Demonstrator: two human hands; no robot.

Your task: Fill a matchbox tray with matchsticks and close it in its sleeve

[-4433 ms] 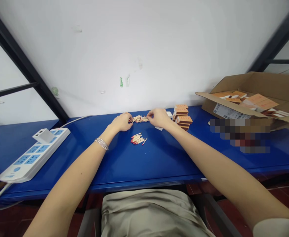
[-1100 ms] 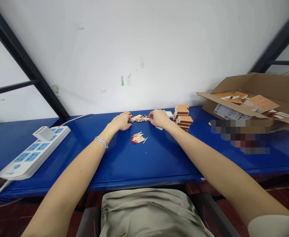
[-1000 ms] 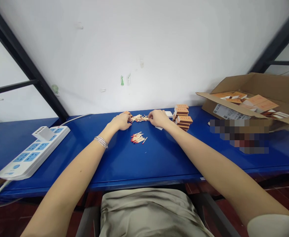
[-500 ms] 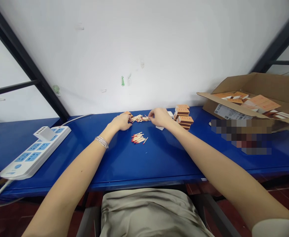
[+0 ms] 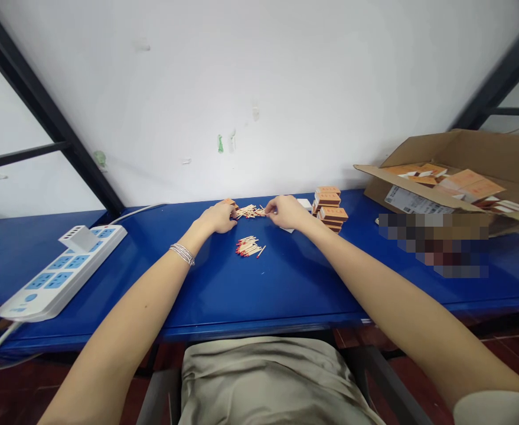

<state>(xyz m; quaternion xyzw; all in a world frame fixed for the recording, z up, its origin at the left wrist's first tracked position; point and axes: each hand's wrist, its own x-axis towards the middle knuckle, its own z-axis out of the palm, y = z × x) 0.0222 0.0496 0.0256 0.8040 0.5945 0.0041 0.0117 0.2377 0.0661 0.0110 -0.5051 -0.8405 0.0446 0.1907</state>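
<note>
A loose heap of matches (image 5: 249, 211) lies at the far side of the blue table (image 5: 286, 283), between my two hands. My left hand (image 5: 217, 217) rests at the heap's left end, fingers curled against the matches, with a small orange matchbox (image 5: 230, 202) just behind the fingertips. My right hand (image 5: 286, 211) pinches at the heap's right end. What the fingers grip is too small to make out. A second, tidier bunch of red-tipped matches (image 5: 249, 247) lies nearer to me, apart from both hands.
A stack of orange matchboxes (image 5: 330, 208) stands right of my right hand, with a white tray (image 5: 304, 203) beside it. An open cardboard box (image 5: 458, 177) of matchboxes sits far right. A white and blue power strip (image 5: 62, 273) lies at the left.
Both hands stay at the ends of the far heap, with only small finger shifts. My right hand has lifted slightly at the fingertips.
</note>
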